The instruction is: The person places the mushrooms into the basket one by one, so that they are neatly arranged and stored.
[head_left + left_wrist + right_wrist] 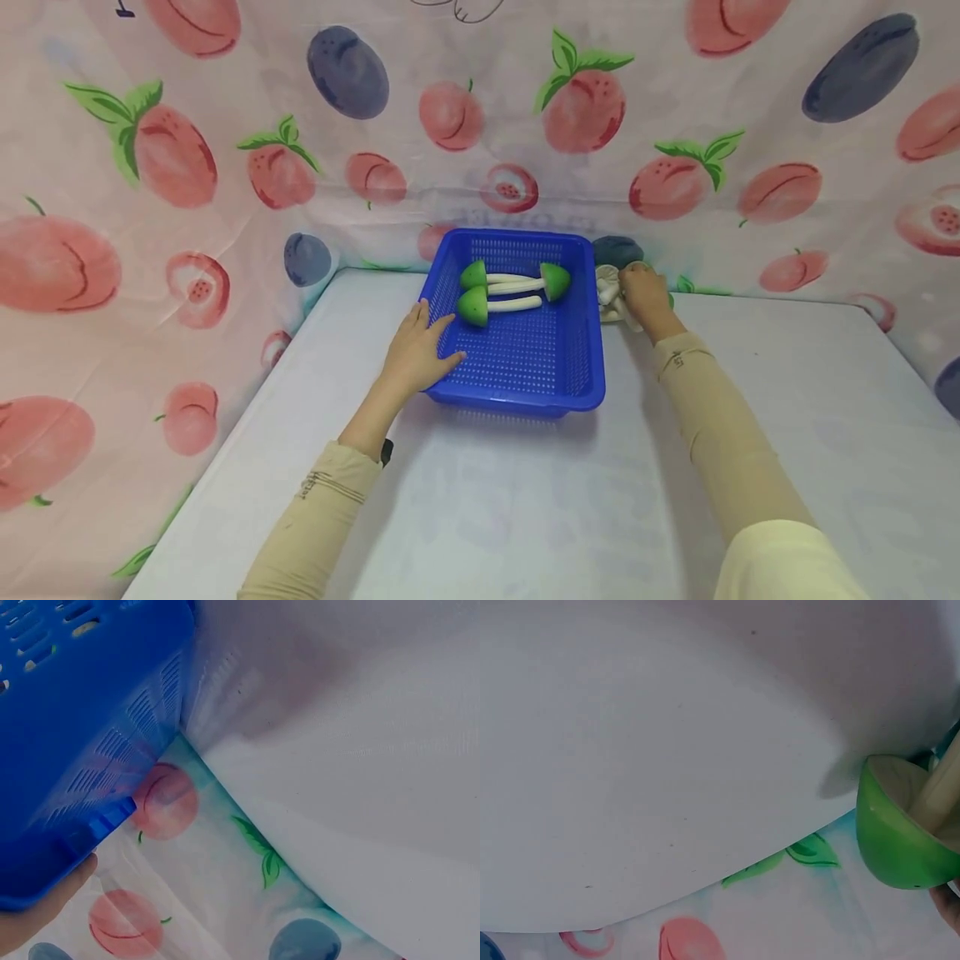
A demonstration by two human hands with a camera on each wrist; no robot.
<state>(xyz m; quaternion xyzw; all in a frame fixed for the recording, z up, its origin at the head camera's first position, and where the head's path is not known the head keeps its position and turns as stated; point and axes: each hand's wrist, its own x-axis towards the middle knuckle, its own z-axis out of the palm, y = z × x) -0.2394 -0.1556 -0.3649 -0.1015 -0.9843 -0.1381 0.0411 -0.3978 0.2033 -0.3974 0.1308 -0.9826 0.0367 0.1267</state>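
In the head view a blue perforated basket (517, 402) holds several toy mushrooms with green caps and white stems, one of them a near mushroom (474, 307). My left hand (416, 350) lies on the basket's left rim, fingers spread and fairly straight, with the thumb over the inner side. Just right of the basket, my right hand (647, 296) curls its fingers round a green-capped mushroom (904, 836). Its cap and part of its stem show in the right wrist view. Other pale mushrooms (606, 287) lie between that hand and the basket, partly covered.
Basket and mushrooms stand at the back of a white-covered table (517, 500). A fruit-printed cloth (480, 108) rises directly behind them and along the left side.
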